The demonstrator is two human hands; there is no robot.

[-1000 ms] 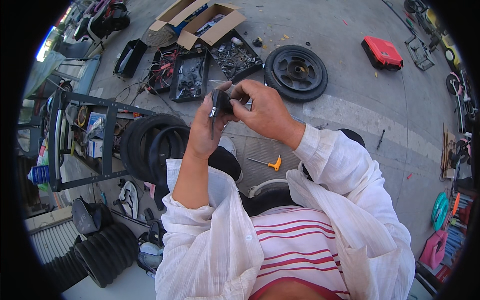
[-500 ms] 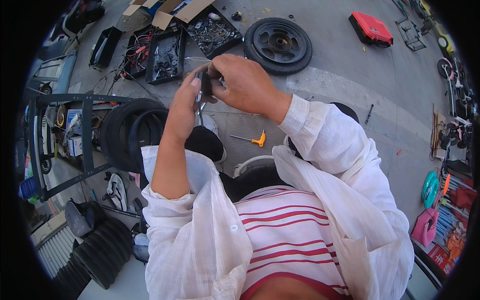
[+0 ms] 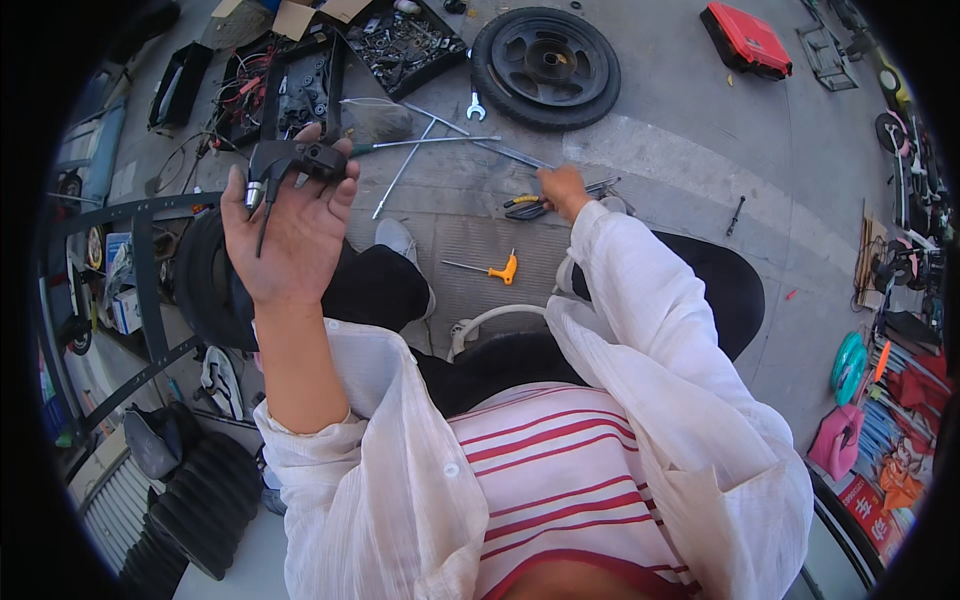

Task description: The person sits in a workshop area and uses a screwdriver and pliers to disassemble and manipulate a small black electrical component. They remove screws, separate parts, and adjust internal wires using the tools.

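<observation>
On the upturned palm of my left hand (image 3: 290,240) rests a black brake lever housing (image 3: 290,157) with a silver barrel and a short black stem; my thumb and curled fingers hold it. Low over the ground to the right, my right hand (image 3: 563,192) has its fingers curled down among tools, and what they grip is hidden. Pliers (image 3: 523,208) with yellow and black handles lie just left of it. A long silver tool (image 3: 512,154) ends close to its thumb. Between my feet lies a yellow-handled hex key (image 3: 503,270).
Ahead are a black wheel (image 3: 548,62), an open-end wrench (image 3: 476,106), a T-handle wrench (image 3: 402,172) and a long screwdriver (image 3: 430,142). Black trays (image 3: 305,95) of parts stand at the far left, near tires (image 3: 205,275) and a metal frame (image 3: 150,270). A red case (image 3: 747,42) sits far right.
My hands were together around the black housing. Now my left hand has moved left with it, palm up, and my right hand has let go and reached right, down to the tools.
</observation>
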